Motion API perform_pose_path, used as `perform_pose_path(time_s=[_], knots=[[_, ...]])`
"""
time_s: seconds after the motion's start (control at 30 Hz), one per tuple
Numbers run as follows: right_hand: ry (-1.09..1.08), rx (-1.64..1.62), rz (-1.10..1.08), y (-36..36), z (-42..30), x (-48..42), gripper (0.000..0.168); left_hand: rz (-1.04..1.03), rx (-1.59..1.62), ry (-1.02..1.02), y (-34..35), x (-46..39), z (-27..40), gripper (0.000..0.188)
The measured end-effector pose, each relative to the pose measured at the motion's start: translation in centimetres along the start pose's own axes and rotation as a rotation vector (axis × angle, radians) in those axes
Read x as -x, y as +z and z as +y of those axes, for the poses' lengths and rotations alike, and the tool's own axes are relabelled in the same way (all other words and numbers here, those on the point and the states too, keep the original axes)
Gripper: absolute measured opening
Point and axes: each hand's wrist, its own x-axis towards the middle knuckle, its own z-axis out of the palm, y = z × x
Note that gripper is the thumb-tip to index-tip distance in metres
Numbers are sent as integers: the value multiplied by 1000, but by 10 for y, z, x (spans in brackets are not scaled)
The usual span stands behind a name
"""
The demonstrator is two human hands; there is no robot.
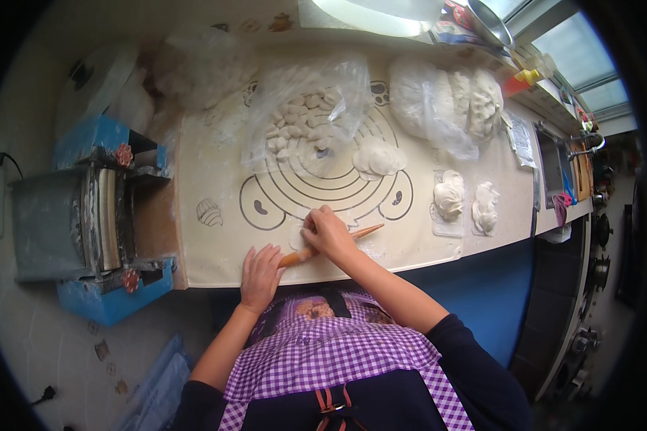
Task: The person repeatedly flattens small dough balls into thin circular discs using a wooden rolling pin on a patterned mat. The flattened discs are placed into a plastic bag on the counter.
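Note:
My left hand point(261, 276) lies over the near end of a tapered wooden rolling pin point(367, 230), fingers stretched out beside it. The pin slants up to the right and passes beneath my right wrist. My right hand point(326, 230) pinches the edge of a thin, pale dough round point(296, 237), which is hard to tell from the mat. Both hands are at the front part of a cream pastry mat point(215, 178) with printed rings. Beyond them, small dough pieces point(296, 116) lie under clear plastic. A pile of rolled dough wrappers point(378, 158) sits to their right.
A blue-framed dough roller machine point(108, 215) stands at the left edge. On the right, wrapper stacks point(448, 196) rest on clear plastic, with another stack point(485, 209) beside them. Bagged dough point(442, 102) lies behind. A sink point(552, 161) is farther right.

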Motion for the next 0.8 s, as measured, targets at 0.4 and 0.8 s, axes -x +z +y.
perform_pose_path(time_s=[0.4,0.8], knots=[[-207,85,364,-119,37,-78,19,27,-17,-18,-1,0,3,40],[-183,263,137,-36,-10,-78,22,36,79,-1,-18,14,10,40]])
